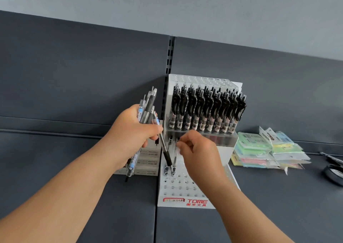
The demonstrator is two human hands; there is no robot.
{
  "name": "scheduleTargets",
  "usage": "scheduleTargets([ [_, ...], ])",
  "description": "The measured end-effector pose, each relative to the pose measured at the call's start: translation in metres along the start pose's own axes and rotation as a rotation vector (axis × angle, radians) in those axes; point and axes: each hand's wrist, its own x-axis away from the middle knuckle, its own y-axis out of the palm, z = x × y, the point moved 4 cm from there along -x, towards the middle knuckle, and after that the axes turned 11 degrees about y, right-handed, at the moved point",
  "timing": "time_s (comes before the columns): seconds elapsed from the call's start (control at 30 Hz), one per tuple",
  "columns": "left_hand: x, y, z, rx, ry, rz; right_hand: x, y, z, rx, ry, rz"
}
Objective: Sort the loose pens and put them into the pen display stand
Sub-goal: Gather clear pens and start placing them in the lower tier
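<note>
Loose pens (148, 105) are sitting as a mixed bundle in the left hand (132, 131), which is gripping them in a closed fist just left of the display stand (185, 192) on the dark shelf (92, 205). One black-gripped pen (166, 155) is slanting down out of that bundle, its tip reaching the back left holes of the stand's lower tier. The right hand (200, 155) is working at the same corner with its fingertips drawn narrow, seemingly pinching the top of a clear pen (174, 153) that is standing there, though blur is hiding the exact contact. The upper tier is carrying a full block of black pens (206, 110), while most holes of the lower tier are showing bare, so the job is looking well short of done. To seat this pen well, the person should be keeping it upright over one hole, guiding the tip in rather than pushing at an angle, and filling along the row so like pens are standing together. The slanting pen is crowding the same spot and may be knocking against its neighbours, so lifting the bundle slightly away would help. Flat boxes (148, 161) are lying behind the left hand, and coloured packets (259, 149) and scissors (332, 158) are lying to the right.
</note>
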Motion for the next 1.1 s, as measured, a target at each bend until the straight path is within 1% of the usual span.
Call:
scheduleTargets([
  [0.1,0.002,-0.001,0.002,-0.006,0.007,0.016,-0.002,-0.003,0.003,-0.012,0.048,-0.019],
  [0.17,0.004,0.000,0.004,0.001,0.012,0.016,-0.004,-0.009,0.000,0.034,0.051,-0.043],
  [0.23,0.005,0.002,0.007,0.011,0.020,0.016,-0.005,-0.019,-0.005,0.051,0.033,-0.009],
  [0.3,0.006,0.005,0.009,0.020,0.037,0.002,-0.002,-0.031,-0.012,-0.054,0.020,0.030],
  [0.33,0.007,0.007,0.011,0.022,0.053,-0.014,0.001,-0.035,-0.017,-0.145,0.013,0.019],
  [0.43,0.009,0.018,0.019,0.016,0.116,-0.066,0.006,-0.037,-0.033,-0.389,0.010,-0.105],
  [0.5,0.009,0.025,0.023,-0.032,0.155,-0.074,0.008,-0.034,-0.038,-0.445,0.029,-0.198],
  [0.57,0.009,0.030,0.025,-0.123,0.188,-0.070,0.008,-0.032,-0.039,-0.459,0.042,-0.234],
  [0.67,0.011,0.035,0.024,-0.155,0.203,-0.089,0.007,-0.038,-0.035,-0.463,0.038,-0.190],
  [0.73,0.010,0.035,0.022,-0.150,0.192,-0.099,0.005,-0.049,-0.030,-0.418,0.017,-0.098],
  [0.83,0.008,0.029,0.013,-0.081,0.140,-0.074,0.000,-0.060,-0.021,-0.311,-0.020,0.046],
  [1.0,0.008,0.024,0.006,-0.026,0.096,-0.042,0.000,-0.045,-0.014,-0.214,-0.040,0.076],
  [1.1,0.009,0.023,0.004,-0.012,0.083,-0.046,-0.002,-0.037,-0.008,-0.213,-0.024,0.075],
])
